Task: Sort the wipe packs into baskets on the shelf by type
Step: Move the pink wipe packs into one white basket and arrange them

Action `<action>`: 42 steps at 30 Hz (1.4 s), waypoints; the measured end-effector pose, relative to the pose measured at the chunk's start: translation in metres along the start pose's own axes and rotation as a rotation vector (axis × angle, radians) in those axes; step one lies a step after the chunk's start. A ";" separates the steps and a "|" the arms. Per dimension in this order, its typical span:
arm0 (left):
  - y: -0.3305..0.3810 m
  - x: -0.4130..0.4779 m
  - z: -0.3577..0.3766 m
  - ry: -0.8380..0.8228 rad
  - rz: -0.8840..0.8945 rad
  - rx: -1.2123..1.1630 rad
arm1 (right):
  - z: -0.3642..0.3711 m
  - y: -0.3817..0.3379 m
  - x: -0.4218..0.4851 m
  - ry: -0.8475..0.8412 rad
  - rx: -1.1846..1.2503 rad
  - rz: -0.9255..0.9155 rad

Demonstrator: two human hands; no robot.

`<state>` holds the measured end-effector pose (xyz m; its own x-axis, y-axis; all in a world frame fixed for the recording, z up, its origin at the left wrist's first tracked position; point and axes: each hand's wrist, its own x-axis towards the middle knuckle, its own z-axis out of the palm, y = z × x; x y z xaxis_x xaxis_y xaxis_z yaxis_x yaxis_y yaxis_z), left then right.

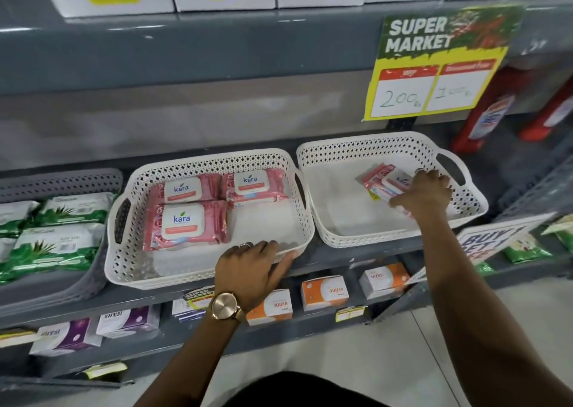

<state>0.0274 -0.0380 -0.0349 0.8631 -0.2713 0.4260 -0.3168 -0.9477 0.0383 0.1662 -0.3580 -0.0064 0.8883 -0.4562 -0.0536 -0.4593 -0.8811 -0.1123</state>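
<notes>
Head camera looks down, close, at the shelf (pixel 341 261), edges perhaps warped.

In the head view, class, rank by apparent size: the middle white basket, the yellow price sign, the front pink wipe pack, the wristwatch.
1. Middle white basket
2. Yellow price sign
3. Front pink wipe pack
4. Wristwatch, though it is nearest the camera.

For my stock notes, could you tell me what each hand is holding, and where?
The right hand grips a pink Kara wipe pack at its near right end. The left hand rests on the middle basket's front rim.
</notes>
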 end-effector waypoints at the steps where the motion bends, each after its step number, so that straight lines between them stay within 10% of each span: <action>1: 0.000 0.000 -0.001 -0.004 0.001 -0.002 | 0.002 -0.003 -0.004 0.001 0.026 -0.021; 13: -0.030 -0.017 -0.014 -0.002 0.014 -0.025 | -0.012 -0.058 -0.056 0.024 0.496 -0.150; 19: -0.057 -0.031 -0.017 0.026 0.014 -0.032 | -0.045 -0.110 -0.105 0.002 0.808 -0.544; 30: -0.074 -0.019 -0.030 0.011 -0.219 -0.309 | 0.024 -0.177 -0.146 -0.158 0.199 -0.811; 36: -0.127 0.010 -0.027 -0.477 -0.313 -0.093 | 0.028 -0.185 -0.160 -0.177 0.189 -0.838; 42: -0.124 -0.002 -0.019 -0.521 -0.393 -0.173 | 0.035 -0.183 -0.170 -0.272 0.230 -0.864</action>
<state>0.0574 0.0832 -0.0238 0.9903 0.0017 -0.1390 0.0387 -0.9638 0.2638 0.0999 -0.1147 -0.0116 0.9053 0.4157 -0.0870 0.3467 -0.8417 -0.4139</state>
